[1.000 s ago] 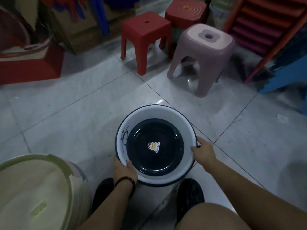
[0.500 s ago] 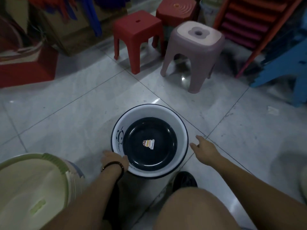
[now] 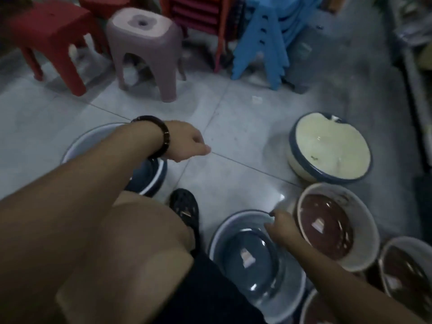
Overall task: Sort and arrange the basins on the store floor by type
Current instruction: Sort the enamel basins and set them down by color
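A white basin with a dark blue bottom (image 3: 157, 177) stands on the floor at the left, mostly hidden under my left forearm. My left hand (image 3: 187, 142) hovers beyond it over the bare tiles, its fingers loosely curled and holding nothing. A second blue-bottomed basin (image 3: 243, 249) sits at the lower middle. My right hand (image 3: 280, 228) grips its far rim; the picture is blurred there. Beside it is a white basin with a red-brown bottom (image 3: 364, 232), and two more of that kind (image 3: 406, 272) show at the lower right. A cream basin with a blue rim (image 3: 327, 148) lies further back.
A mauve stool (image 3: 145, 50) and a red stool (image 3: 46, 31) stand at the back left. Stacked blue stools (image 3: 264, 40) and stacked red ones (image 3: 196, 15) are behind them. My black shoe (image 3: 184, 209) is between the two blue-bottomed basins. Shelving runs along the right edge.
Both hands have let go of the first blue-bottomed basin. The view has swung right. My right hand has reached a second blue-bottomed basin; my left hand has lifted off.
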{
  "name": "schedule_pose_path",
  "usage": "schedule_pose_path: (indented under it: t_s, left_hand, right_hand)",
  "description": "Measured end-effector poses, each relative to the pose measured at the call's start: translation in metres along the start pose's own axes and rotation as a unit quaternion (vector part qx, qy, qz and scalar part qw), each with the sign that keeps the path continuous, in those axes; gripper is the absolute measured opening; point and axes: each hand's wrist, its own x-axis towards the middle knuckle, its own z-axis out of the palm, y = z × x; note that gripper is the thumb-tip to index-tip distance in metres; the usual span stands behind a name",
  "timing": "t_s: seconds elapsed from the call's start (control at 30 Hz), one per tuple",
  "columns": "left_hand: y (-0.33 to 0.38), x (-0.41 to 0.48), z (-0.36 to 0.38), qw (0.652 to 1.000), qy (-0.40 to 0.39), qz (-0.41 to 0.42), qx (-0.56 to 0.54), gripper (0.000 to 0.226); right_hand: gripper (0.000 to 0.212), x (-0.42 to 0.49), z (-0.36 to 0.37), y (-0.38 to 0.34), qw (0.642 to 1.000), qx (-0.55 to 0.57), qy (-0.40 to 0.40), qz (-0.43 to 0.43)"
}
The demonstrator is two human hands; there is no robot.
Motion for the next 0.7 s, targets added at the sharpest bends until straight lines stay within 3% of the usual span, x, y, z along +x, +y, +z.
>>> schedule_pose_path:
  t_s: [0.1,0.2,0.33,0.43,0.53,0.63,0.7]
  left_hand:
    - [0.037,0.008,0.043,0.995,-0.054,0.026,0.077,0.048]
    - [0.045,0.013,0.070,0.991,-0.101,0.038,0.081,0.032]
    - [0.040,0.011,0.077,0.988,-0.113,0.018,0.100,0.022]
    - [0.030,0.017,0.081,0.989,-0.131,-0.028,0.065,0.024]
    - [0.022,0.020,0.086,0.990,-0.129,-0.045,0.045,0.023]
    - [0.013,0.020,0.090,0.990,-0.131,-0.045,0.029,0.020]
    - [0.004,0.018,0.090,0.990,-0.133,-0.050,0.014,0.019]
  right_hand:
    - [0.050,-0.019,0.012,0.060,0.992,0.070,0.045,0.092]
    - [0.054,-0.035,0.033,0.101,0.980,0.098,0.061,0.162]
    - [0.092,-0.050,0.052,0.125,0.976,0.045,-0.012,0.212]
    - [0.104,-0.042,0.065,0.136,0.964,0.051,-0.053,0.257]
    - [0.089,0.006,0.102,0.179,0.959,0.097,-0.109,0.243]
    - [0.078,0.015,0.108,0.195,0.954,0.139,-0.078,0.254]
    - [0.038,0.001,0.088,0.171,0.963,0.153,-0.033,0.218]
